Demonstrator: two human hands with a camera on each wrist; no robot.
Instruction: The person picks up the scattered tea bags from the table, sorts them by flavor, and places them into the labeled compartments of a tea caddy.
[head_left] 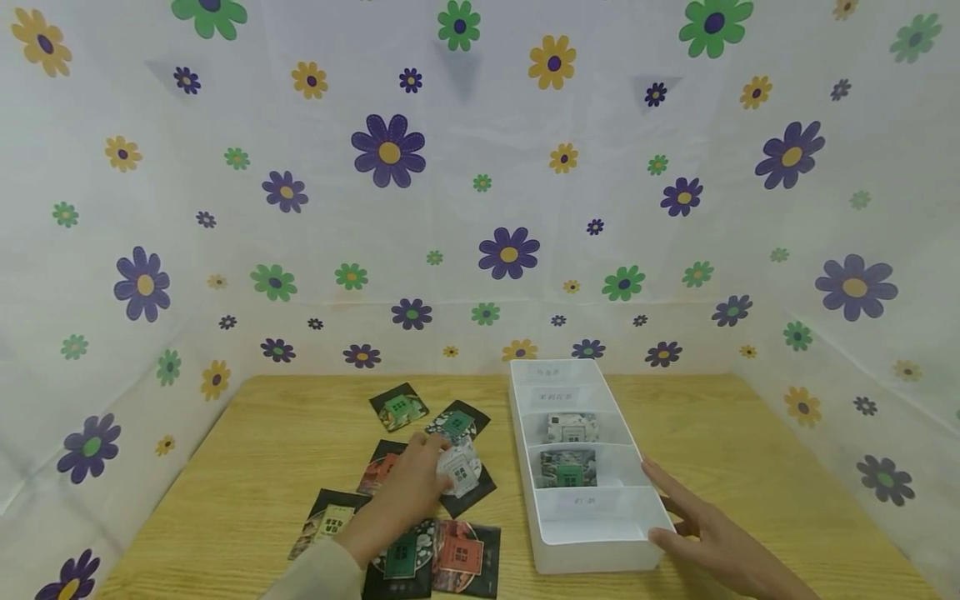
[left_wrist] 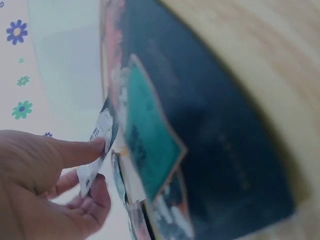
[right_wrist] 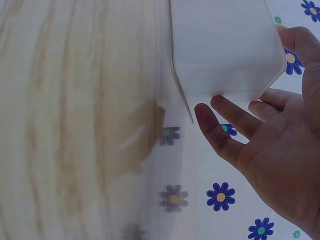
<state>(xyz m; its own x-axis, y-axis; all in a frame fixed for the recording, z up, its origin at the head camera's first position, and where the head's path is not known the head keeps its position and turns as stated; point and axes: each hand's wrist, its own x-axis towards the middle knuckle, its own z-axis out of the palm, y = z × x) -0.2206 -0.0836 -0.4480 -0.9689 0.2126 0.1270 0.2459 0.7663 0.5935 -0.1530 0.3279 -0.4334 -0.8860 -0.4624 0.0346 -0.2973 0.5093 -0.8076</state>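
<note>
My left hand pinches a small flat packet with a pale front between thumb and fingers, just above other dark packets. In the left wrist view the pinched packet is tilted nearly edge-on. At the right, a long white divided box stands on the table. The fingers of my right hand touch its right side, with the thumb at the near corner. One compartment holds a pale packet, and the one nearer me a packet with a green label. The nearest compartment shows only a paper label.
Around the left hand lie several dark packets: a green one, a teal one, a yellow-labelled one, a dark green one and a red one. Flower-printed cloth encloses the wooden table.
</note>
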